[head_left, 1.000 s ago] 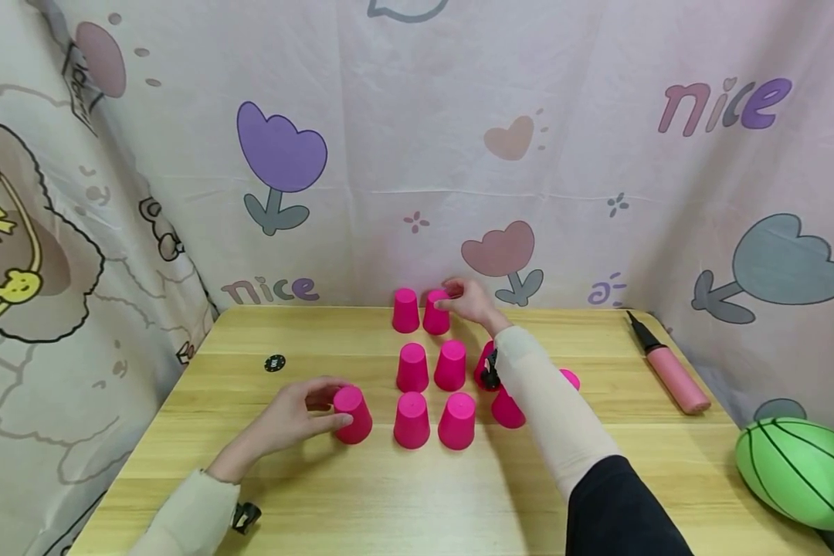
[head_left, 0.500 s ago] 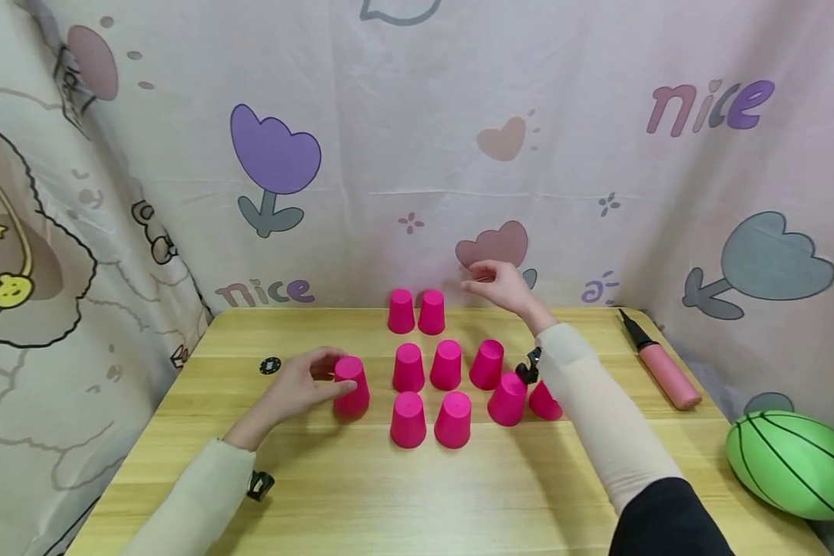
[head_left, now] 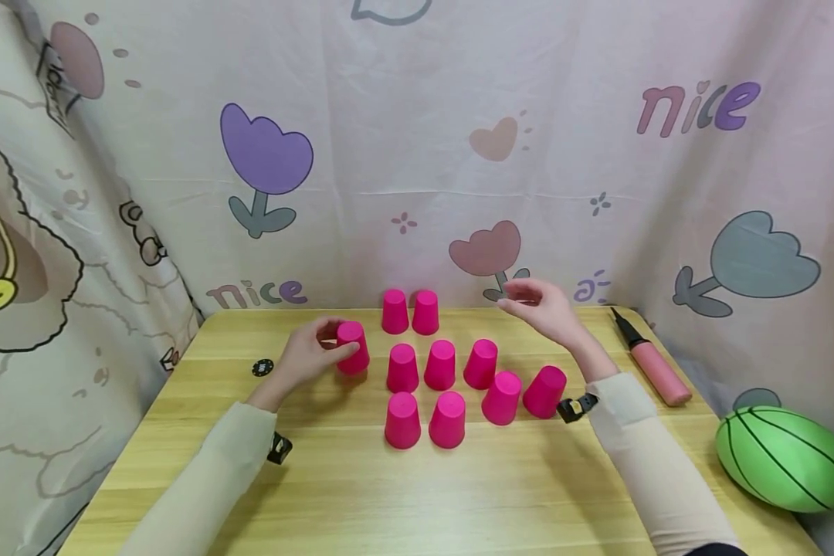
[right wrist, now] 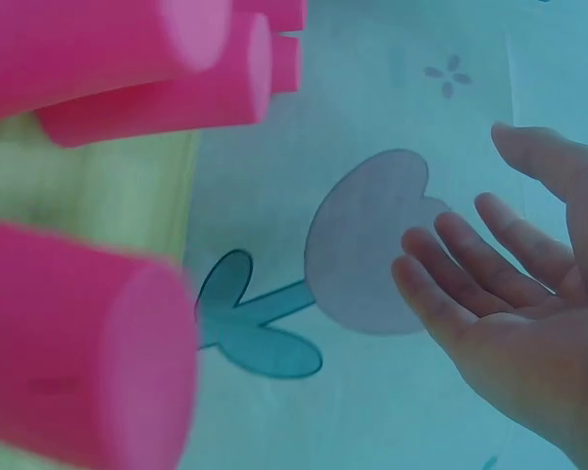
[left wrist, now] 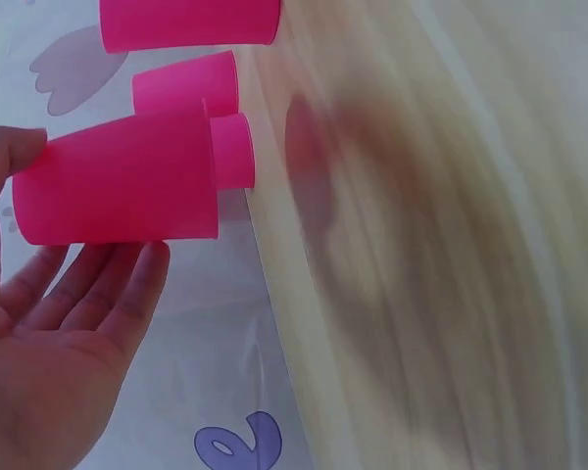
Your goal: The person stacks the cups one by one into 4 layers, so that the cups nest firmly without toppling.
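My left hand (head_left: 306, 357) grips an upside-down pink cup (head_left: 353, 347), thumb on one side and fingers on the other. In the left wrist view that cup (left wrist: 118, 181) is off the table, its shadow lying apart from it. My right hand (head_left: 542, 309) hangs over the back right of the table, fingers loosely bent and holding nothing; the right wrist view shows the palm (right wrist: 529, 362) bare. Two upside-down pink cups (head_left: 394, 312) stand side by side at the back edge. Several more pink cups (head_left: 441, 364) stand upside down in the middle and front.
A black chip (head_left: 262, 367) lies at the left on the wooden table (head_left: 361, 502). On the right are a pink hand pump (head_left: 660, 374) with a black nozzle and a green ball (head_left: 785, 459) by the edge. A printed curtain (head_left: 389, 139) hangs behind the table.
My left hand has carried its cup toward the back of the table. The right hand has let go of the right-hand back cup and moved away to the right.
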